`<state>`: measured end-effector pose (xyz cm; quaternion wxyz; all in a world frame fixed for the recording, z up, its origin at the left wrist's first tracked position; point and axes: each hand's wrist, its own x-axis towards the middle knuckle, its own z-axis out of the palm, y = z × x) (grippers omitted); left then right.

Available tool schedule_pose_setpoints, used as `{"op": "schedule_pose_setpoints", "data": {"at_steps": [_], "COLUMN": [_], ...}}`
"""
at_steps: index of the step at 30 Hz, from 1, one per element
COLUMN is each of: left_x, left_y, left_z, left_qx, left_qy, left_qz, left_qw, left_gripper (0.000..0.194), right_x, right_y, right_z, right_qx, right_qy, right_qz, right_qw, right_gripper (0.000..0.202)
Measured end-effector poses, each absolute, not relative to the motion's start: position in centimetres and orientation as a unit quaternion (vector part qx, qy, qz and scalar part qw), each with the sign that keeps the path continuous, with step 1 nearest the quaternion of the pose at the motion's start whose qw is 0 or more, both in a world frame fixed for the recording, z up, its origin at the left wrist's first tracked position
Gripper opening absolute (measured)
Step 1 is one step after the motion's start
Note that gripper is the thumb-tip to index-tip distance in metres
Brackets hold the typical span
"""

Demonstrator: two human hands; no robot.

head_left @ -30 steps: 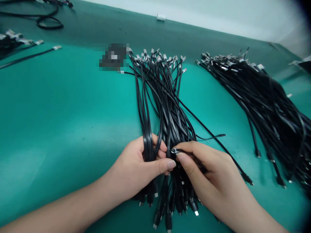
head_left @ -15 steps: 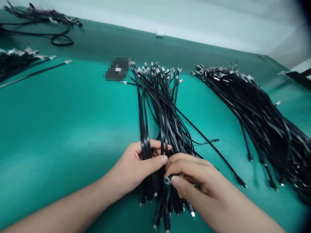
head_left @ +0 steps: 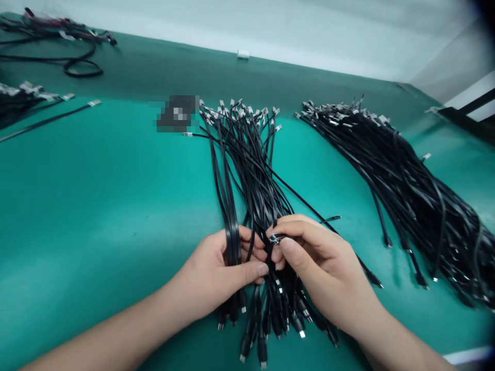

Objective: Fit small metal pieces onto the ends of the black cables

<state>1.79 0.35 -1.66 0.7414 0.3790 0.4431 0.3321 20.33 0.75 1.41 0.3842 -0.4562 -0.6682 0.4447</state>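
Note:
My left hand (head_left: 228,268) is closed around several flat black cables (head_left: 232,226), whose plug ends hang below the palm. Its thumb and fingertips meet near the middle of a larger bundle of black cables (head_left: 253,170). Over the right side of that bundle, my right hand (head_left: 313,257) pinches a small black thing with shiny metal tips (head_left: 275,238) between thumb and fingers; its exact kind is hard to make out. Silver plugs (head_left: 247,111) fan out at the bundle's far end. Black-sleeved plugs (head_left: 263,345) lie at the near end, below my hands.
A big pile of black cables (head_left: 406,185) lies to the right on the green mat (head_left: 116,185). Another cable pile (head_left: 23,103) sits at the left edge, with tangled wires (head_left: 58,31) behind it. A pixelated dark patch (head_left: 178,113) adjoins the bundle's far end.
My right hand has moved up along the bundle, carrying the small shiny-tipped thing. My left hand stays around its cables. The whole view has shifted slightly, moving the piles leftward.

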Motion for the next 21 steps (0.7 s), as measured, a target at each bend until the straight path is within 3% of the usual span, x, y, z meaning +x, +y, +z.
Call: {"op": "schedule_pose_setpoints", "data": {"at_steps": [7, 14, 21], "left_x": [1.7, 1.6, 1.5], "left_y": [0.5, 0.5, 0.6], "left_z": [-1.4, -1.7, -1.7], "left_qx": [0.361, 0.345, 0.371], "left_qy": [0.452, 0.45, 0.427], "left_qz": [0.334, 0.355, 0.349], "left_qw": [0.744, 0.744, 0.747], "left_gripper": [0.015, 0.016, 0.016], "right_x": [20.3, 21.0, 21.1], "right_y": [0.3, 0.1, 0.1], "right_z": [0.9, 2.4, 2.5], "right_qx": [-0.489, -0.537, -0.533], "right_qy": [-0.649, -0.742, -0.764], "right_qz": [0.428, 0.319, 0.297], "right_qw": [0.395, 0.241, 0.209], "right_gripper": [0.012, 0.018, 0.021]}}
